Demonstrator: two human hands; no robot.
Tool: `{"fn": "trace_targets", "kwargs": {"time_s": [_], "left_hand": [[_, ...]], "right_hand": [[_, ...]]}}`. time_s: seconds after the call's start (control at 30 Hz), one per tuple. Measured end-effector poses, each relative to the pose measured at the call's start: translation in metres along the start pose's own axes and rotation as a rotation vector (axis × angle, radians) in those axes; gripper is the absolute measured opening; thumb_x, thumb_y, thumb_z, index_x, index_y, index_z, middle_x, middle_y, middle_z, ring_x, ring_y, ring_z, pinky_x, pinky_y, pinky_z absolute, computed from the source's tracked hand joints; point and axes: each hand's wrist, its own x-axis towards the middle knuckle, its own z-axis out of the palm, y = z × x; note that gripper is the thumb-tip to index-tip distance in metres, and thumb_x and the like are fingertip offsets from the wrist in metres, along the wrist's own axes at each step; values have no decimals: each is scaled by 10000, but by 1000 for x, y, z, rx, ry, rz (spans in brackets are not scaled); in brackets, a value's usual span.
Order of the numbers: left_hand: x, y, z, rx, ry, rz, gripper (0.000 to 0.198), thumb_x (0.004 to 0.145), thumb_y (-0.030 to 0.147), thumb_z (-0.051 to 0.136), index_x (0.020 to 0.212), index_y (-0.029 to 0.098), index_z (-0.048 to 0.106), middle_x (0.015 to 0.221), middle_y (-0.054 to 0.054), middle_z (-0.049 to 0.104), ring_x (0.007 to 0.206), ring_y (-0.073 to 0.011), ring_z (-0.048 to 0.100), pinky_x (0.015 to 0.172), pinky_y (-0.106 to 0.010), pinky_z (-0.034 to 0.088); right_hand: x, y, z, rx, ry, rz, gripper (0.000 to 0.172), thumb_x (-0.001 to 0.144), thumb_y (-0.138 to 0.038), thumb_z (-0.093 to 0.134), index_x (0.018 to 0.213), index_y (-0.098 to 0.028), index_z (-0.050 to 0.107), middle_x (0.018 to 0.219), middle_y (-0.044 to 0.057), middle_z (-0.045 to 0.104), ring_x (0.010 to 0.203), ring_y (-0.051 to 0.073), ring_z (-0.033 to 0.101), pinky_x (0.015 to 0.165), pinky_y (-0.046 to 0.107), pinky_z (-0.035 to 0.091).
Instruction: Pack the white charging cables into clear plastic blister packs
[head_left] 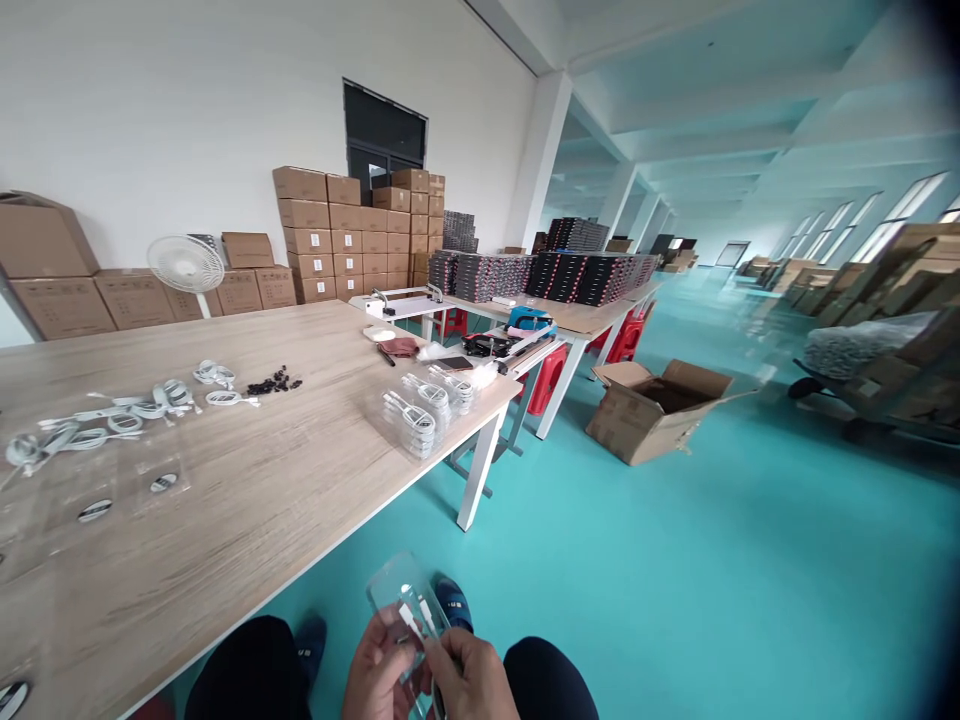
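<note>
Over my lap, my left hand [381,668] grips a transparent plastic tray [390,578] with rounded corners by its side. Two white connector ends of a charging cable [409,618] lie inside the tray. My right hand [474,672] is closed at the tray's other side, its fingers pressed onto the cable just below the connectors. The lower part of the cable is mostly hidden behind my fingers. On the table [300,470], packed cables in transparent trays [420,425] stand in rows near the right corner.
Coiled white cables [124,415], small black pieces [274,382] and plastic trays with oval labels [163,483] lie on the table. A white fan [186,265] stands behind. An open carton [645,420] sits on the green floor. Stacked cartons [345,235] line the wall.
</note>
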Motion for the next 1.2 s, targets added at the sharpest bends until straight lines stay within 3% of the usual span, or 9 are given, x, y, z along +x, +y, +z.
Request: {"fn": "trace_targets", "kwargs": {"time_s": [0.27, 0.4, 0.5, 0.63, 0.77, 0.97, 1.1, 1.2], "left_hand": [[-5, 11, 14, 93, 93, 86, 524, 488, 543, 934, 648, 210, 563, 543, 74, 567, 406, -74, 446, 398, -236, 313], [-5, 14, 15, 124, 105, 130, 477, 516, 498, 934, 635, 213, 571, 539, 65, 574, 458, -96, 503, 401, -230, 326], [-2, 16, 13, 129, 118, 158, 450, 530, 435, 937, 626, 206, 562, 536, 60, 586, 474, -99, 522, 438, -223, 374], [6, 19, 5, 120, 135, 93, 441, 519, 364, 949, 660, 200, 565, 545, 59, 601, 496, -104, 545, 490, -222, 428], [10, 24, -1, 127, 144, 25, 442, 526, 339, 947, 682, 204, 556, 562, 53, 603, 523, -120, 558, 526, -249, 456], [8, 32, 3, 241, 106, 170, 408, 627, 477, 870, 708, 213, 569, 612, 38, 613, 577, -136, 567, 584, -264, 468], [8, 32, 4, 248, 113, 222, 425, 613, 514, 872, 723, 218, 587, 616, 38, 604, 588, -147, 565, 606, -281, 478], [6, 33, 6, 242, 118, 218, 438, 614, 544, 865, 741, 216, 603, 654, 25, 622, 623, -162, 583, 610, -292, 472]], "right_hand": [[-1, -13, 0, 21, -67, 41, 534, 816, -672, 605, 563, -203, 575, 499, -21, 552, 446, 127, 522, 480, 255, 369], [1, -11, 1, 21, -83, 24, 521, 830, -646, 602, 555, -205, 568, 481, -30, 526, 426, 129, 518, 465, 257, 354], [5, -4, 3, -26, -88, 13, 412, 852, -516, 605, 574, -214, 563, 523, -20, 563, 449, 137, 539, 472, 257, 360], [11, 10, 8, -371, 38, -171, 225, 836, -272, 591, 617, -242, 550, 564, 9, 641, 526, 187, 614, 510, 281, 329], [15, 25, 17, -729, 188, -406, 183, 854, -171, 561, 693, -256, 576, 641, 29, 716, 588, 222, 681, 520, 298, 277], [15, 37, 24, -647, 314, -577, 201, 1003, -370, 462, 895, -257, 590, 671, -7, 715, 565, 195, 694, 525, 276, 375], [10, 26, 14, -707, 372, -693, 279, 1001, -337, 441, 822, -261, 641, 806, 32, 710, 734, 215, 690, 654, 294, 442], [8, 10, 1, -593, 296, -553, 243, 943, -299, 529, 766, -255, 690, 815, 40, 676, 754, 212, 656, 700, 305, 468]]}}
